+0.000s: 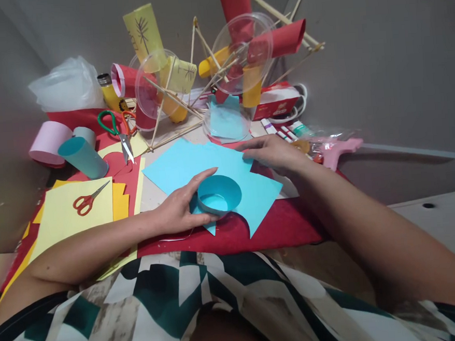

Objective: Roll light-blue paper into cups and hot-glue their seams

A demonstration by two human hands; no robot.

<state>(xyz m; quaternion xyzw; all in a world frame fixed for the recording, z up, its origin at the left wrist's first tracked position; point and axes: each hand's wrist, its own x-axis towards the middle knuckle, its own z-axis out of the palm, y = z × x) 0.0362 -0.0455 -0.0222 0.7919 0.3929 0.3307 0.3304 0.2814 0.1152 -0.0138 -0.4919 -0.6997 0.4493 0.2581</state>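
Observation:
My left hand (183, 205) is wrapped round the left side of a blue paper cup (219, 192), thumb on its far rim and fingers on the near side. The cup's round opening faces me. Under it lies a sheet of light blue paper (184, 165) with curved pieces cut out of its near edge. My right hand (269, 152) rests palm down at the sheet's far right edge, fingers stretched out flat toward the left. Some of its fingertips touch the paper.
Two pinwheel-like models of sticks, clear lids and paper tubes (276, 38) stand at the back. To the left are green-handled scissors (109, 124), a blue tube (82, 157) and red scissors (84, 204) on yellow paper (55, 213). A pink glue gun (337, 152) and markers (269, 127) lie right.

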